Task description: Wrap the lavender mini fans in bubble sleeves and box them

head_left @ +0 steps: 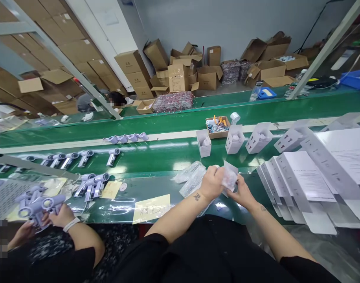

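Note:
My left hand point(212, 181) and my right hand point(241, 189) meet over the near edge of the green conveyor belt point(168, 151). Together they grip a small white item in a clear bubble-wrap bag point(229, 177). More bubble-wrap bags point(191, 177) lie on the belt just left of my left hand. Three open white boxes point(234, 139) stand on the belt beyond my hands. A fanned stack of flat white cartons with printed sheets point(303, 181) lies to my right.
A co-worker's hands point(54, 218) at the left hold lilac handheld devices point(35, 204); more of these point(93, 184) lie along the belt. Yellow notes point(150, 208) sit on the near edge. A small tray of tools point(217, 126) stands across the belt. Cardboard boxes point(180, 74) pile up behind.

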Demonstrator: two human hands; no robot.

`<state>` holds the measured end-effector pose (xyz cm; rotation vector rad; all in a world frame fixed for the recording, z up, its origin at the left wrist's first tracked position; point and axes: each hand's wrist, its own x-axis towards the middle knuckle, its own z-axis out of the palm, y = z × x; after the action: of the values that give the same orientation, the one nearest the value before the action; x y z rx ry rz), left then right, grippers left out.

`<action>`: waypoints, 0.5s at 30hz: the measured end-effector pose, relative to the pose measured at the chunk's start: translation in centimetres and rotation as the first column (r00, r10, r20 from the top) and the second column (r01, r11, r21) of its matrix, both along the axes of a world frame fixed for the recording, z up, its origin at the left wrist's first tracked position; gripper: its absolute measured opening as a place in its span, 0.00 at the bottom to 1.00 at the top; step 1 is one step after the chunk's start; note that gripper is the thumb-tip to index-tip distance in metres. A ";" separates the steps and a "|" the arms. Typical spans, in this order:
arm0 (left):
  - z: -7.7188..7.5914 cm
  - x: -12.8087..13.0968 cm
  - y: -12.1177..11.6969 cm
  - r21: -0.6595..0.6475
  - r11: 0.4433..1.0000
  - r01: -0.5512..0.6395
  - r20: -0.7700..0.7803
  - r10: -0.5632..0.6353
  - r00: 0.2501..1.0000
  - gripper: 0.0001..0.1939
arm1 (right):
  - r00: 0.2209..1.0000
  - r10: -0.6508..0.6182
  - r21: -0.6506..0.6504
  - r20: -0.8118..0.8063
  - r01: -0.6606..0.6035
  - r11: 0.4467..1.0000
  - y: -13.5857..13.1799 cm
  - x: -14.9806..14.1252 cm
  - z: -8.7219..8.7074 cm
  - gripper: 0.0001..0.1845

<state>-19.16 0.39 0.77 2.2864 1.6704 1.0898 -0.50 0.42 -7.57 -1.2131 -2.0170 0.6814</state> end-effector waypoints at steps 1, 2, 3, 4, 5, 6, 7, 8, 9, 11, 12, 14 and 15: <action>0.3 0.7 0.5 -0.017 1.000 -0.016 -0.088 0.015 0.996 0.14 | 1.000 -0.007 0.015 -0.001 0.007 1.000 -0.1 0.1 -0.3 0.27; 0.6 1.5 1.2 -0.034 0.998 -0.058 -0.147 0.053 0.988 0.13 | 1.000 -0.015 0.024 0.001 0.015 1.000 -0.3 0.2 -0.5 0.28; 0.8 2.1 1.9 -0.040 0.993 -0.109 -0.182 0.099 0.978 0.12 | 1.000 -0.022 0.030 0.004 0.021 0.999 -0.3 0.3 -0.7 0.29; 0.9 2.8 2.6 -0.040 0.988 -0.152 -0.201 0.141 0.969 0.11 | 1.000 -0.028 0.036 0.002 0.028 0.999 -0.4 0.4 -0.8 0.30; 0.7 3.4 3.1 -0.033 0.983 -0.179 -0.212 0.168 0.963 0.11 | 0.999 -0.037 0.038 -0.007 0.037 0.999 -0.4 0.5 -0.9 0.31; 0.4 4.1 3.3 -0.024 0.982 -0.186 -0.220 0.176 0.960 0.12 | 0.999 -0.048 0.036 -0.017 0.048 0.998 -0.4 0.6 -1.1 0.31; -0.1 4.6 3.2 -0.021 0.985 -0.171 -0.229 0.162 0.960 0.12 | 0.998 -0.054 0.033 -0.024 0.055 0.998 -0.4 0.7 -1.3 0.32; -0.8 5.1 2.7 -0.031 0.991 -0.126 -0.245 0.115 0.963 0.12 | 0.999 -0.046 0.030 -0.021 0.046 0.998 -0.4 0.9 -1.5 0.31; -1.5 5.5 2.1 -0.056 0.997 -0.060 -0.264 0.043 0.964 0.11 | 1.000 -0.023 0.027 -0.009 0.023 0.999 -0.5 1.1 -1.8 0.30; -2.6 5.6 0.4 -0.140 0.987 0.074 -0.274 -0.111 0.955 0.11 | 1.000 0.020 0.015 0.021 -0.020 1.000 -1.0 1.7 -2.4 0.28; -2.8 5.4 -0.5 -0.186 0.975 0.120 -0.255 -0.166 0.953 0.12 | 0.999 0.021 0.007 0.027 -0.022 1.000 -1.3 1.9 -2.7 0.28; -2.6 4.4 -1.7 -0.254 0.956 0.150 -0.188 -0.201 0.961 0.16 | 1.000 -0.022 -0.007 0.014 0.022 1.000 -1.9 2.3 -3.0 0.30; -2.3 3.8 -2.2 -0.273 0.951 0.147 -0.157 -0.195 0.968 0.19 | 0.999 -0.049 -0.012 0.000 0.049 0.999 -2.1 2.3 -3.1 0.31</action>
<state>-15.33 -1.77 -1.55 2.3608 1.5289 0.6026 1.85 -1.67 -10.69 -1.2654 -1.9786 0.6702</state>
